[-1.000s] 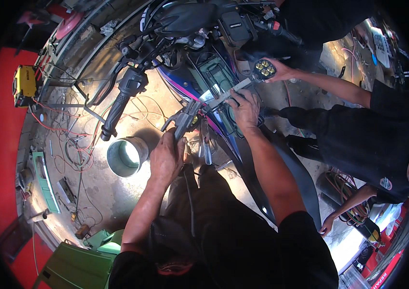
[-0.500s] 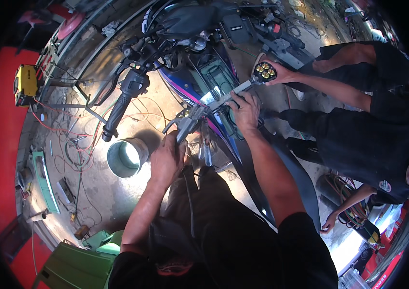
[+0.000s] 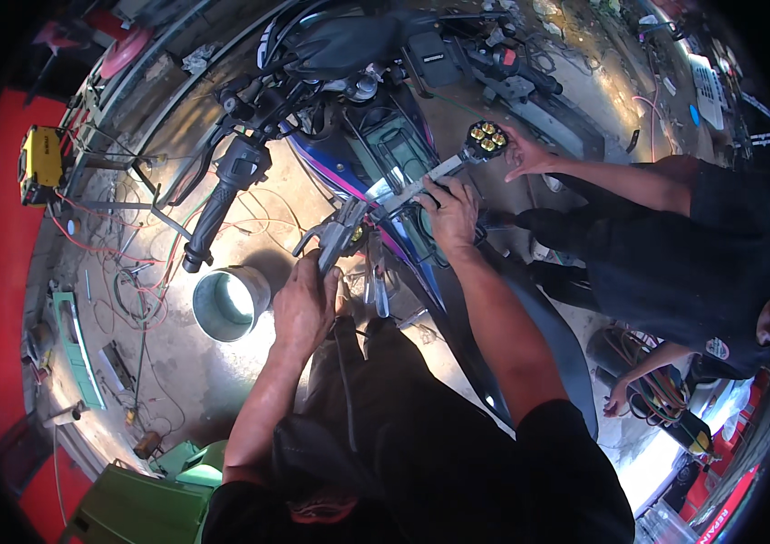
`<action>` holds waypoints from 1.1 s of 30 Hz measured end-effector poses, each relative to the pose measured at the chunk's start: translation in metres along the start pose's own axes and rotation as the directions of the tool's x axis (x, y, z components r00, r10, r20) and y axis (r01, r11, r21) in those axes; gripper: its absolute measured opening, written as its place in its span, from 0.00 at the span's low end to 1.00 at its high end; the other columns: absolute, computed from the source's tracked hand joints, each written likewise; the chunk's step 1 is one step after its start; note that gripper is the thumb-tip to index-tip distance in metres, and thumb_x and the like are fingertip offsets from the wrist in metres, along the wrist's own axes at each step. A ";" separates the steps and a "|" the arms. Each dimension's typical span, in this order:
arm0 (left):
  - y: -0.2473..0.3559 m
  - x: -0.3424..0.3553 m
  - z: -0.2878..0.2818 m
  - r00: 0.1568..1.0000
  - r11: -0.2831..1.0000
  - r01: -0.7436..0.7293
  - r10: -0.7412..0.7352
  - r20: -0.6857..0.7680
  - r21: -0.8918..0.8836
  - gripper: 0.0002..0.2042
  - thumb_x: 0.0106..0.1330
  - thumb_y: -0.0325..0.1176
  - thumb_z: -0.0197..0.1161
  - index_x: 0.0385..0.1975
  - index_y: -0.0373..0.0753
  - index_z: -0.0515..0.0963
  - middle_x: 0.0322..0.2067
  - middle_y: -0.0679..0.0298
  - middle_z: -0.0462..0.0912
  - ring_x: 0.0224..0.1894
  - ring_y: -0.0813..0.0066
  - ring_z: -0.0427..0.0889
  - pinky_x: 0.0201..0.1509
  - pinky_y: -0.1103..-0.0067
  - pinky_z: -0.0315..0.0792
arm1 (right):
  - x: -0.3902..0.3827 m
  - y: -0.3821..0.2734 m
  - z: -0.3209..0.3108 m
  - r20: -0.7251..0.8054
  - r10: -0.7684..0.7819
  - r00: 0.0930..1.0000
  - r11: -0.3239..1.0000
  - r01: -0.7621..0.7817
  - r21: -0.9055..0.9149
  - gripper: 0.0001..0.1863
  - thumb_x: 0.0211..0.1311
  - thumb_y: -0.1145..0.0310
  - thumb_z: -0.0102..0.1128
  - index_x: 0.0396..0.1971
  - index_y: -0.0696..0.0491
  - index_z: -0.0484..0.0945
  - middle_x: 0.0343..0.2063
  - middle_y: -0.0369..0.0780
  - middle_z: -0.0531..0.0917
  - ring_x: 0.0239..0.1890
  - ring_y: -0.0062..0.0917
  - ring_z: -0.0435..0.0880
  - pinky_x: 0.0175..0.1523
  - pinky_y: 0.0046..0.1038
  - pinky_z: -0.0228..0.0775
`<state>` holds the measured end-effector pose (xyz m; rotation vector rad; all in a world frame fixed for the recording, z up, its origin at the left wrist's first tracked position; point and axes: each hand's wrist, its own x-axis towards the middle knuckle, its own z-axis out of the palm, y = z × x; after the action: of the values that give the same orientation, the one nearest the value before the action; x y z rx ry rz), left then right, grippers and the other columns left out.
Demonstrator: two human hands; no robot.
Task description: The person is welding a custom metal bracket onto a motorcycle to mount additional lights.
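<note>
My left hand is closed around the grey handles of what look like locking pliers, whose jaws meet a flat metal bar. Farther along, the fingers of my right hand wrap over that bar. A round black lamp with several yellow lenses sits at the bar's far right end. Near the pliers a second similar lamp is partly hidden. The bar lies across the body of a blue and pink motorcycle. A co-worker's hand is beside the first lamp, fingers spread.
The handlebar grip juts out at left, above a metal bucket on the floor. Hoses and cables trail near a yellow machine. Green plastic lies at lower left. The co-worker stands at right, near bundled hoses.
The co-worker's hand has come away from the lamp at the bar's end. My hands keep their grips, and the whole view has shifted slightly.
</note>
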<state>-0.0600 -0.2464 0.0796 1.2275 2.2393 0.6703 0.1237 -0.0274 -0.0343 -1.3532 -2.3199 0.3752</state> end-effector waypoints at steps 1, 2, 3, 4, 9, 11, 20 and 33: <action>0.000 0.000 0.000 1.000 1.000 -0.001 0.001 0.000 -0.001 0.20 0.71 0.40 0.59 0.56 0.35 0.70 0.41 0.42 0.82 0.39 0.39 0.83 0.42 0.54 0.76 | 0.000 -0.002 -0.002 0.000 -0.006 1.000 1.000 0.006 0.009 0.20 0.51 0.56 0.73 0.46 0.41 0.87 0.44 0.31 0.81 0.49 0.33 0.76 0.54 0.40 0.69; -0.001 0.001 0.000 1.000 1.000 0.006 -0.006 0.005 -0.002 0.20 0.71 0.40 0.60 0.56 0.35 0.70 0.42 0.43 0.82 0.39 0.40 0.83 0.42 0.54 0.76 | 0.000 -0.004 -0.004 0.001 -0.012 1.000 1.000 0.012 0.019 0.20 0.52 0.57 0.73 0.47 0.43 0.87 0.43 0.33 0.82 0.48 0.35 0.76 0.55 0.40 0.68; -0.001 0.001 0.000 1.000 1.000 0.012 -0.012 0.009 -0.003 0.19 0.71 0.40 0.60 0.56 0.35 0.71 0.42 0.43 0.82 0.39 0.40 0.83 0.42 0.54 0.76 | 0.000 -0.004 -0.004 0.000 -0.011 1.000 1.000 0.011 0.019 0.20 0.52 0.57 0.73 0.47 0.43 0.87 0.43 0.33 0.82 0.48 0.35 0.76 0.55 0.40 0.68; 0.000 0.001 0.000 1.000 1.000 0.011 -0.011 0.010 -0.003 0.19 0.71 0.40 0.60 0.56 0.35 0.71 0.42 0.43 0.82 0.39 0.40 0.83 0.42 0.54 0.76 | 0.000 -0.004 -0.005 -0.002 -0.011 1.000 1.000 0.011 0.017 0.20 0.52 0.57 0.73 0.47 0.43 0.87 0.43 0.33 0.82 0.48 0.35 0.76 0.55 0.40 0.68; 0.004 0.002 0.000 1.000 1.000 0.006 -0.005 0.016 -0.019 0.19 0.71 0.39 0.60 0.56 0.36 0.71 0.42 0.43 0.82 0.40 0.40 0.83 0.42 0.55 0.76 | -0.001 0.003 0.002 -0.003 0.004 1.000 1.000 -0.004 0.008 0.20 0.50 0.55 0.74 0.46 0.39 0.88 0.46 0.28 0.80 0.52 0.31 0.75 0.56 0.40 0.69; 0.002 0.001 -0.001 1.000 1.000 0.008 -0.008 0.017 -0.022 0.19 0.71 0.39 0.60 0.56 0.36 0.71 0.42 0.43 0.82 0.40 0.40 0.83 0.42 0.55 0.76 | -0.001 0.001 0.001 0.015 0.017 1.000 1.000 -0.017 0.007 0.20 0.51 0.55 0.74 0.46 0.38 0.88 0.46 0.28 0.80 0.52 0.31 0.75 0.56 0.40 0.69; 0.004 0.001 -0.002 1.000 1.000 0.005 -0.005 0.014 -0.022 0.18 0.70 0.38 0.60 0.55 0.35 0.72 0.42 0.43 0.82 0.40 0.40 0.82 0.43 0.55 0.75 | -0.002 0.003 0.002 0.010 0.016 1.000 1.000 -0.016 0.006 0.20 0.51 0.55 0.73 0.47 0.38 0.87 0.47 0.29 0.79 0.52 0.31 0.75 0.57 0.41 0.68; -0.004 0.001 -0.001 0.965 0.960 -0.250 0.258 -0.047 0.128 0.18 0.73 0.42 0.58 0.52 0.36 0.74 0.34 0.47 0.82 0.35 0.52 0.85 0.34 0.61 0.76 | -0.001 0.001 -0.002 0.032 0.020 0.999 1.000 -0.020 -0.001 0.20 0.52 0.56 0.73 0.47 0.39 0.87 0.47 0.28 0.80 0.52 0.32 0.75 0.56 0.41 0.68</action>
<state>-0.0640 -0.2480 0.0779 1.5950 2.2219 0.6840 0.1256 -0.0284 -0.0335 -1.3817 -2.3343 0.4056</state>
